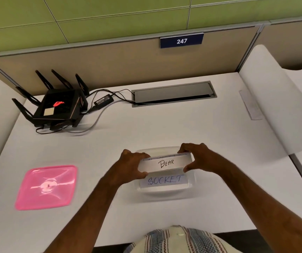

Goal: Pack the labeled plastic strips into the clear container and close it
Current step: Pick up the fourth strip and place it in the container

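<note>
White worktop (164, 125) is seen carrying a black router (55, 105) at far left, a pink lid (46, 187) at near left, and the clear container (166, 190) at centre. A "SOCKET" strip (164, 180) is laid inside it. A "BEAR" strip (164, 163) is held over the container, ends pinched by left grip (132, 166) and right grip (194, 157), fingers curled.

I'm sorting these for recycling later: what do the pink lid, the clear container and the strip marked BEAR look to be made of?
The square pink lid looks like glossy translucent plastic: it shows bright glare streaks. The clear rectangular container seems to be transparent plastic, since the SOCKET strip reads through it. The BEAR-labelled strip looks like frosted plastic with a white, probably paper, label.
</note>
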Available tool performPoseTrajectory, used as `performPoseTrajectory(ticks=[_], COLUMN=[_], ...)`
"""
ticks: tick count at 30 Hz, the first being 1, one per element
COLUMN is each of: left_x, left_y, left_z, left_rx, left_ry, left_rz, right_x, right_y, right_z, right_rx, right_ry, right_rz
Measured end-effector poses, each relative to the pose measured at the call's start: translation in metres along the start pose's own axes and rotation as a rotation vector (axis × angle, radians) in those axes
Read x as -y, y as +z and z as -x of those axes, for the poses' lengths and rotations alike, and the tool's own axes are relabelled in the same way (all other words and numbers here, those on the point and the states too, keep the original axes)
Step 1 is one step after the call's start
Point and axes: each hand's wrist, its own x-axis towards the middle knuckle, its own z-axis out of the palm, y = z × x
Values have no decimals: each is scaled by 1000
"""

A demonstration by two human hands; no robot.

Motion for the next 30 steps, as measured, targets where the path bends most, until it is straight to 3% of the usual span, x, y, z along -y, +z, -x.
performPoseTrajectory(ticks=[7, 18, 23, 27, 30], left_x=[-3, -10, -16, -26, -27], left_y=[28, 45, 47, 45, 43], left_z=[4, 6, 0, 6, 6], left_rx=[-34, -21, 33, -40, -34], left_ry=[6, -5, -153, -421, -431], left_rz=[-101, -174, 136, 518, 542], right_x=[-1, 3, 4, 4, 2], right_y=[26, 51, 52, 55, 58], right_z=[-1, -2, -4, -5, -5], right_rx=[1, -6, 29, 24, 11], right_ry=[-106, -211, -185, -174, -169], right_rz=[409, 624, 616, 604, 631])
